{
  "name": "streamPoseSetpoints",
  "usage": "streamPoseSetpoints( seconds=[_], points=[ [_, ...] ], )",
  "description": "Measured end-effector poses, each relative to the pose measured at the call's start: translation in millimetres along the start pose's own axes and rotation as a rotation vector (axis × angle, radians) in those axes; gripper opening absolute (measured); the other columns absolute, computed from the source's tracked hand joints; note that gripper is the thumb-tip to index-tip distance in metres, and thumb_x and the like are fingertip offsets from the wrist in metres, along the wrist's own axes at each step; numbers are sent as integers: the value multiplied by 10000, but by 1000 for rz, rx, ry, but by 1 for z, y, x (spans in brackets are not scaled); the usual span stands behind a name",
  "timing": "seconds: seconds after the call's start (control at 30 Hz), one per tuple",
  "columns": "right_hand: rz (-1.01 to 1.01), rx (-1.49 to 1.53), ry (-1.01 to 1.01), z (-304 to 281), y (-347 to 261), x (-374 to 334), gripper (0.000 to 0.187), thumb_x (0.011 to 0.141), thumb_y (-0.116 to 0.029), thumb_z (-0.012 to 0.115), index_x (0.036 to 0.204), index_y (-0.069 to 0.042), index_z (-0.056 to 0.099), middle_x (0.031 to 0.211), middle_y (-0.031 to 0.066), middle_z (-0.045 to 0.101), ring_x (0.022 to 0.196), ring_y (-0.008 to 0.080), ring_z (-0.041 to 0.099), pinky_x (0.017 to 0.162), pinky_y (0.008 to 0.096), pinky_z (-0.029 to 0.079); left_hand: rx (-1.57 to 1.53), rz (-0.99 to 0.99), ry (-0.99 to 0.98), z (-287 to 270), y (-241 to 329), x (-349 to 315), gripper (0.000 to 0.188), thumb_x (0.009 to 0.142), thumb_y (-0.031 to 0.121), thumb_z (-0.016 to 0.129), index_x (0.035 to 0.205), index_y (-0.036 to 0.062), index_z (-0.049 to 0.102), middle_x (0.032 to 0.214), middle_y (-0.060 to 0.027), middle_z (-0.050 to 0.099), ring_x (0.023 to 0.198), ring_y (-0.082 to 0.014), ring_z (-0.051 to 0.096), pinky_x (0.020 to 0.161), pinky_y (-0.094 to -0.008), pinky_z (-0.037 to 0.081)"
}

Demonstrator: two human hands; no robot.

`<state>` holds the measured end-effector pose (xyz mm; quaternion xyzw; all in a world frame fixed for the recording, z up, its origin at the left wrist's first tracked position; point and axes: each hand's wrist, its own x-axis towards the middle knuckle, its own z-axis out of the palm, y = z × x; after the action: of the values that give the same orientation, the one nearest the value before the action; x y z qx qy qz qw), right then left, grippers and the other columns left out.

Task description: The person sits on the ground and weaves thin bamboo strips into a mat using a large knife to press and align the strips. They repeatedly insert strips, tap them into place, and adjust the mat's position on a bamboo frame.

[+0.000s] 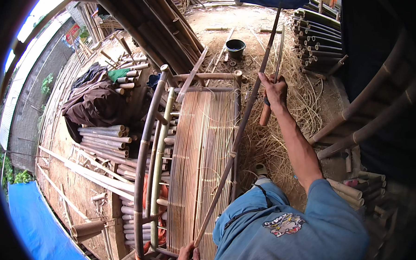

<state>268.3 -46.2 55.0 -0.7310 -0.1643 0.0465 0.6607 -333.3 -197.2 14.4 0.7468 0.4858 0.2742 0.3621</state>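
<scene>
Littered yard [247,21]; strip [232,155] long, slim, dk brown, prob. bamboo.

Blue short-sleeved shirt [323,227], multicoloured print [284,224] on the front, blue trousers [253,201], thin dark strap [267,200]

The long, slender bamboo strip [242,127], dark brown and jointed, slanted straight from the left hand [189,257] at near left toward the far right. Just right of its far part, the knife [280,55] sat in the right hand [276,91], its narrow blade pointing far and its brown handle near
</scene>
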Motion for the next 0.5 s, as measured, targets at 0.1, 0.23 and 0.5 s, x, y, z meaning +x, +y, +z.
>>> streamPoseSetpoints(
  seconds=[0.1,0.23,0.5],
  points=[
    [290,509,-206,-1,-15,-15,449,797,-443,765,816,-28,597,661,56,574,433,108,531,381,284,438,54,33,-52,9,11,2,184,819,25,628,997,-18,644,792,-131,604,706,-226,597,652,-313,474],
    [149,443,-230,1,-19,-10,357,797,-377,773,865,-52,642,662,8,600,490,88,527,445,225,428,-88,-232,-427,20,3,17,241,838,112,694,1013,-13,584,809,-111,618,711,-171,613,667,-303,507],
    [-186,-113,-279,22,-49,11,480,919,-520,563,801,-55,589,573,-4,526,430,91,473,385,250,361,-935,-450,-770,86,80,154,364,974,251,565,1180,-46,603,709,-4,562,595,-73,522,540,-209,426]
  ],
)
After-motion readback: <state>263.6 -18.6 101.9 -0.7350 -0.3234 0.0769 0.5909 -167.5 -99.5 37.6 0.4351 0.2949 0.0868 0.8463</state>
